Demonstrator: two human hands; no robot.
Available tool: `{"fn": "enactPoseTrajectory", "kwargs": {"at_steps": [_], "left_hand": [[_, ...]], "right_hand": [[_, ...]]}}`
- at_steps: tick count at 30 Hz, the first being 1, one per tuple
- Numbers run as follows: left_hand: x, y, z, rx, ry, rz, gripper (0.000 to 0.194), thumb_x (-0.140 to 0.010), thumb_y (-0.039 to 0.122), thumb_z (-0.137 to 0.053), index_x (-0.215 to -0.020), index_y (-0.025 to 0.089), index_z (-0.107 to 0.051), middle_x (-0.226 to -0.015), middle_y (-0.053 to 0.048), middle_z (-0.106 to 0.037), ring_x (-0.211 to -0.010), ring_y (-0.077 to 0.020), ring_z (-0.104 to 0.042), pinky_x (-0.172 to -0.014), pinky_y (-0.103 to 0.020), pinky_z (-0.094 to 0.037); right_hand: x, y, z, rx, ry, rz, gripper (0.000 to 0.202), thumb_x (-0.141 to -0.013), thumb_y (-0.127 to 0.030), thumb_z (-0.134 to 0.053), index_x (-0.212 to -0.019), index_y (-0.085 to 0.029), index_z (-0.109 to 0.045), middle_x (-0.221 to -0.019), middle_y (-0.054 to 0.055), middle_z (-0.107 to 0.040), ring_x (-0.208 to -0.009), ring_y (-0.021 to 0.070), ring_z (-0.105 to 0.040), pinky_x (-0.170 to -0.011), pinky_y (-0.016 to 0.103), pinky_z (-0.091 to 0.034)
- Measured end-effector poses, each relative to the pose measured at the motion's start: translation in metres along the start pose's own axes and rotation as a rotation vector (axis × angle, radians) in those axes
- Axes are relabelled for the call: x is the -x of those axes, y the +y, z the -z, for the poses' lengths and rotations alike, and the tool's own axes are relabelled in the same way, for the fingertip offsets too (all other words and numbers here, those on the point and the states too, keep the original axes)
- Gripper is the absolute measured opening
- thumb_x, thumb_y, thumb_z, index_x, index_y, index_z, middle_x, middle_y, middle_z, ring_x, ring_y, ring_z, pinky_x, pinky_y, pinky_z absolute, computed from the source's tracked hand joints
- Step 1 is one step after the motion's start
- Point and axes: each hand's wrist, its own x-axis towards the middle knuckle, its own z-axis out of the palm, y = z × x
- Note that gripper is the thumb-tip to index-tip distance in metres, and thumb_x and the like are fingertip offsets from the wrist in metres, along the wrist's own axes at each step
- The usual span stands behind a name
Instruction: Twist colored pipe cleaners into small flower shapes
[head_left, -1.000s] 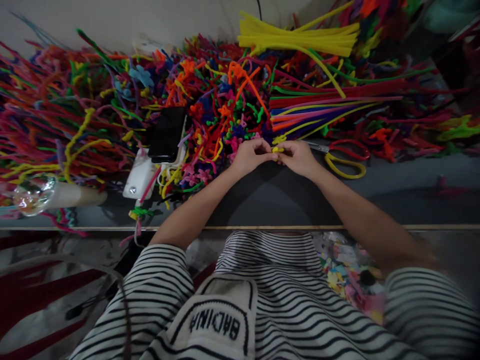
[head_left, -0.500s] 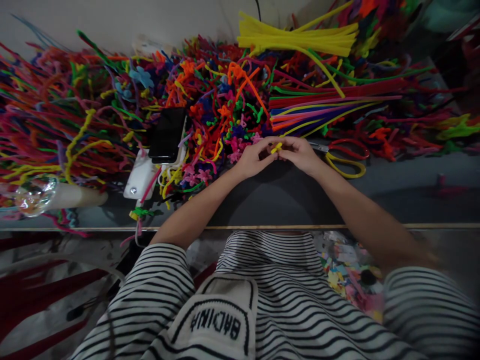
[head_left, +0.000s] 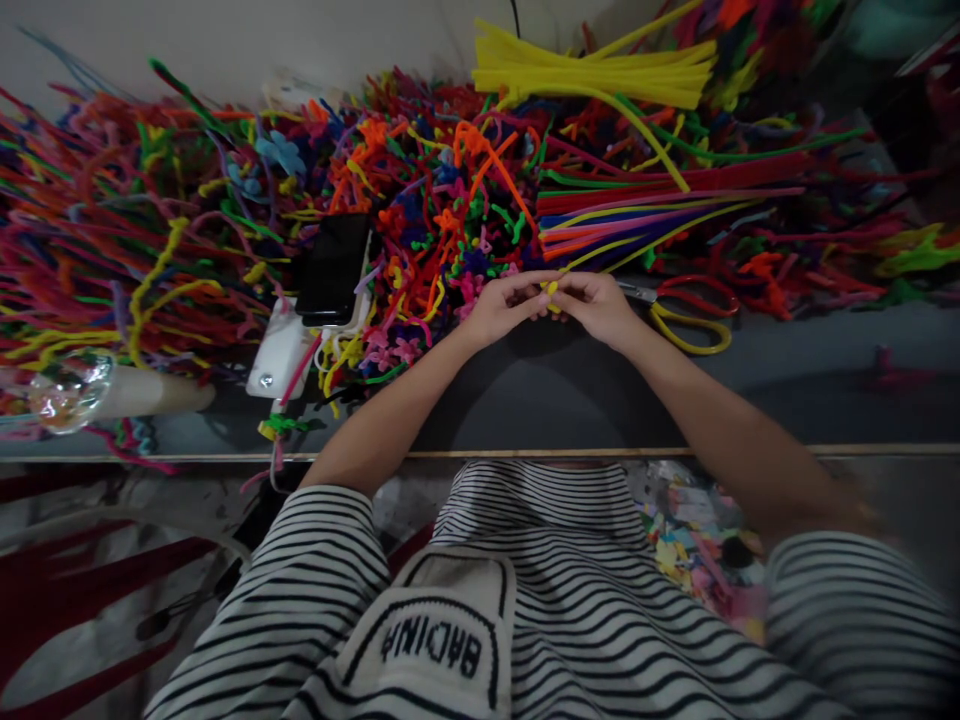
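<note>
A small bent piece of yellow pipe cleaner (head_left: 553, 288) is pinched between the fingertips of both hands, above the dark tabletop. My left hand (head_left: 506, 305) grips it from the left, thumb and fingers closed. From the other side my right hand (head_left: 596, 303) holds it, also closed; the fingers partly hide its shape. Just right of my right hand lie scissors (head_left: 694, 310) with one red and one yellow handle loop. Pink pipe-cleaner flowers (head_left: 394, 350) lie to the left of my left hand.
Heaped pipe cleaners (head_left: 97, 220) in many colours cover the back and left of the table (head_left: 480, 420). A yellow bundle (head_left: 592, 75) rests at the back. A black phone (head_left: 335, 270) and a white device with a cable (head_left: 281, 350) lie left, near a clear-topped cup (head_left: 120, 390).
The fingers have shifted around the yellow pipe cleaner, and less of it shows between them. My left fingertips now press closer to my right ones.
</note>
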Motion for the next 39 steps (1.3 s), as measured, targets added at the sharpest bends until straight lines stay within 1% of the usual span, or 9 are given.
{"fn": "enactPoseTrajectory", "kwargs": {"at_steps": [4, 11, 17, 22, 27, 31, 35, 37, 39], "left_hand": [[0.000, 0.004, 0.002, 0.079, -0.052, 0.038, 0.059, -0.090, 0.069, -0.073, -0.127, 0.024, -0.079, -0.086, -0.004, -0.078, -0.067, -0.0103, -0.067, -0.066, -0.024, -0.057], [0.000, 0.007, 0.001, 0.156, -0.099, 0.065, 0.065, -0.084, 0.069, -0.079, -0.129, 0.022, -0.078, -0.095, -0.006, -0.080, -0.071, -0.0100, -0.070, -0.065, -0.022, -0.057], [0.001, 0.006, 0.002, 0.042, -0.080, 0.106, 0.073, -0.078, 0.073, -0.082, -0.130, 0.023, -0.076, -0.090, -0.005, -0.079, -0.065, -0.0106, -0.068, -0.062, -0.023, -0.056], [0.007, 0.007, -0.010, -0.114, -0.009, 0.037, 0.074, -0.088, 0.078, -0.067, -0.129, 0.017, -0.073, -0.086, -0.006, -0.078, -0.067, -0.0128, -0.072, -0.064, -0.024, -0.058], [0.014, 0.011, -0.021, -0.369, 0.095, 0.031, 0.067, -0.102, 0.069, -0.052, -0.135, 0.015, -0.071, -0.078, -0.004, -0.077, -0.065, -0.0137, -0.072, -0.066, -0.025, -0.058], [0.013, 0.008, -0.020, -0.404, 0.113, 0.026, 0.067, -0.103, 0.069, -0.048, -0.136, 0.015, -0.070, -0.087, -0.007, -0.080, -0.067, -0.0144, -0.074, -0.065, -0.025, -0.058], [0.010, 0.005, -0.017, -0.400, 0.133, -0.023, 0.063, -0.100, 0.068, -0.057, -0.141, 0.020, -0.066, -0.090, -0.005, -0.079, -0.067, -0.0137, -0.072, -0.065, -0.024, -0.056], [0.010, 0.007, -0.017, -0.403, 0.141, -0.045, 0.065, -0.097, 0.065, -0.063, -0.147, 0.023, -0.061, -0.086, -0.003, -0.077, -0.067, -0.0133, -0.070, -0.064, -0.024, -0.054], [0.012, 0.011, -0.017, -0.422, 0.151, -0.058, 0.062, -0.098, 0.062, -0.064, -0.146, 0.024, -0.061, -0.087, -0.003, -0.077, -0.066, -0.0124, -0.067, -0.064, -0.023, -0.053]], "right_hand": [[0.003, -0.006, -0.003, -0.053, -0.068, -0.013, 0.052, -0.075, -0.070, -0.085, -0.077, -0.020, -0.072, -0.073, 0.001, -0.071, -0.062, 0.0102, -0.059, -0.062, 0.025, -0.054], [0.003, -0.004, -0.006, -0.140, -0.088, 0.020, 0.048, -0.078, -0.065, -0.087, -0.080, -0.019, -0.075, -0.073, 0.000, -0.070, -0.063, 0.0095, -0.061, -0.063, 0.025, -0.055], [0.005, -0.006, -0.008, -0.114, -0.094, -0.025, 0.053, -0.074, -0.072, -0.085, -0.078, -0.020, -0.076, -0.073, 0.002, -0.073, -0.061, 0.0105, -0.059, -0.062, 0.027, -0.054], [0.006, -0.008, -0.010, -0.092, -0.018, -0.041, 0.052, -0.072, -0.070, -0.087, -0.075, -0.020, -0.074, -0.071, 0.002, -0.073, -0.063, 0.0122, -0.062, -0.059, 0.027, -0.053], [0.005, -0.003, -0.011, -0.087, 0.076, -0.031, 0.051, -0.067, -0.067, -0.091, -0.071, -0.020, -0.074, -0.069, 0.001, -0.071, -0.058, 0.0112, -0.059, -0.056, 0.027, -0.051], [0.003, 0.002, -0.014, -0.103, 0.175, -0.045, 0.047, -0.065, -0.061, -0.094, -0.073, -0.020, -0.075, -0.072, 0.000, -0.070, -0.058, 0.0105, -0.058, -0.056, 0.027, -0.050], [0.000, 0.004, -0.018, -0.181, 0.224, -0.065, 0.046, -0.067, -0.061, -0.091, -0.084, -0.021, -0.076, -0.074, -0.001, -0.069, -0.061, 0.0104, -0.057, -0.059, 0.026, -0.050], [-0.001, 0.004, -0.018, -0.220, 0.237, -0.081, 0.049, -0.066, -0.061, -0.091, -0.093, -0.024, -0.075, -0.079, -0.002, -0.069, -0.064, 0.0109, -0.058, -0.059, 0.026, -0.050], [-0.002, 0.005, -0.017, -0.218, 0.234, -0.085, 0.051, -0.066, -0.059, -0.091, -0.099, -0.026, -0.072, -0.080, -0.002, -0.068, -0.066, 0.0117, -0.058, -0.060, 0.026, -0.051]]}}
